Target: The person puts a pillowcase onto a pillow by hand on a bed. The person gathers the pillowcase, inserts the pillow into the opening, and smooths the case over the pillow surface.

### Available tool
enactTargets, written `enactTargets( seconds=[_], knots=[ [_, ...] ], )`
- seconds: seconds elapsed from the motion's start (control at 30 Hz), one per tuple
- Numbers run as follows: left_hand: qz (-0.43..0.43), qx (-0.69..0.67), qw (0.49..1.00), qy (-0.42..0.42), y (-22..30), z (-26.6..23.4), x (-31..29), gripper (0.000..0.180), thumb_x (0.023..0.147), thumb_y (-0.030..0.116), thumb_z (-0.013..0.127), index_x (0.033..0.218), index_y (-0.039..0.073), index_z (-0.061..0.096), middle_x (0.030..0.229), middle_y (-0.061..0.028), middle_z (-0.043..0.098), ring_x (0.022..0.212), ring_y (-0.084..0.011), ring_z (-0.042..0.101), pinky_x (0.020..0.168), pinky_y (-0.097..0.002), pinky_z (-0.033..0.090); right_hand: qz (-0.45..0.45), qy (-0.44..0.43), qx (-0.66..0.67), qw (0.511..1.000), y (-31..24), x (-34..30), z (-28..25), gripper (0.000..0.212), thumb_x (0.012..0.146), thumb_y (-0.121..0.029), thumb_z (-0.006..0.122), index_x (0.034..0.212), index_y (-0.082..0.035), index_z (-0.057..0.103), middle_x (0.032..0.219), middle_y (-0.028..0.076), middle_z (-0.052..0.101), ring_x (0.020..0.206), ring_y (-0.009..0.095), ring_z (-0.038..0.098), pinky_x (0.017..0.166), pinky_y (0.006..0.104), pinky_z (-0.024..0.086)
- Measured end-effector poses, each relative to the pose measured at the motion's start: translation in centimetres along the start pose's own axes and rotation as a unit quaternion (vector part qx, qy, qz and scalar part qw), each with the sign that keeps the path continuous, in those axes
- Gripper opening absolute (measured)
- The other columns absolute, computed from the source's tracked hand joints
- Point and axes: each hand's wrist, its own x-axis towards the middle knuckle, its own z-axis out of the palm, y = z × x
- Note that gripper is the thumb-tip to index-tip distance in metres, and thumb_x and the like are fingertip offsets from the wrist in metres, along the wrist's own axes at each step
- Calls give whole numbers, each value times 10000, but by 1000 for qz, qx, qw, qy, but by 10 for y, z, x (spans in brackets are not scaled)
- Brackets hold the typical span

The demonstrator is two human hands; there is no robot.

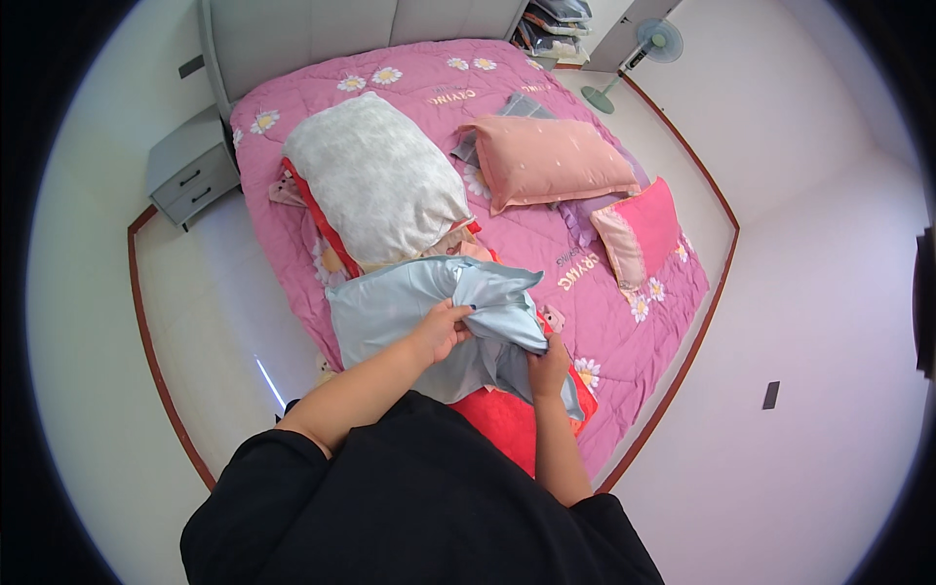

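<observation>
A light blue, silky pillowcase lies across the near part of the bed, its right end lifted and gathered into folds. My left hand is closed on the folded cloth near its middle. At the right edge, my right hand pinches the cloth beside what looks like its opening, where a greyer inner side shows. Whether anything is inside the pillowcase, I cannot tell. Beneath and beside it is a red cloth. Just beyond it rests a plump pillow in a whitish-grey cover, with red cloth under its left edge.
A pink quilt with daisies covers the bed. On its right side lie a peach pillow and a smaller pink pillow. A grey nightstand stands left; a fan and stacked bags are far right.
</observation>
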Motion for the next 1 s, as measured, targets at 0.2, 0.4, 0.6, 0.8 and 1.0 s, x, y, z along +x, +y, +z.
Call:
enactTargets(
  seconds=[0.2, 0.4, 0.6, 0.8, 1.0],
  knots=[
    [7, 119, 992, 47, -2, 2, -7, 312, 805, 106, 594, 1085, 78, 457, 1026, -51, 555, 925, -164, 550, 817, -342, 461, -117, 54, 1, 992, -12, 19, 12, 264, 606, -68, 699, 806, -49, 527, 690, 141, 561, 660, 314, 555, 586, 373, 427],
    [-1, 198, 976, 94, -20, -6, 8, 305, 805, 89, 567, 1100, 74, 489, 1011, -59, 565, 883, -177, 560, 763, -331, 466, -140, 33, -41, 989, -24, 12, 27, 293, 604, -52, 664, 823, -43, 470, 766, 115, 492, 744, 298, 488, 677, 375, 383],
    [19, 88, 994, 58, -19, -3, 12, 381, 820, 15, 485, 1195, 48, 423, 1098, -90, 539, 989, -214, 544, 817, -386, 467, -132, 12, -101, 986, -27, -19, 14, 195, 696, -125, 658, 810, -55, 517, 784, 94, 533, 747, 282, 508, 688, 372, 375],
    [-22, -17, 1000, 0, -16, 10, 7, 367, 810, 30, 495, 1171, 3, 439, 1114, -117, 538, 1025, -247, 536, 885, -406, 435, -90, 0, 12, 996, -36, -34, 15, 95, 747, -93, 604, 764, -40, 527, 696, 105, 529, 659, 287, 519, 590, 379, 396],
    [-125, -59, 984, -110, -12, 11, 9, 452, 785, 137, 535, 1196, -13, 423, 1166, -141, 515, 1099, -267, 490, 983, -402, 357, -173, -104, 46, 978, -58, -50, 49, 71, 719, -52, 593, 739, -26, 530, 688, 139, 532, 651, 322, 528, 584, 411, 403]
  ],
)
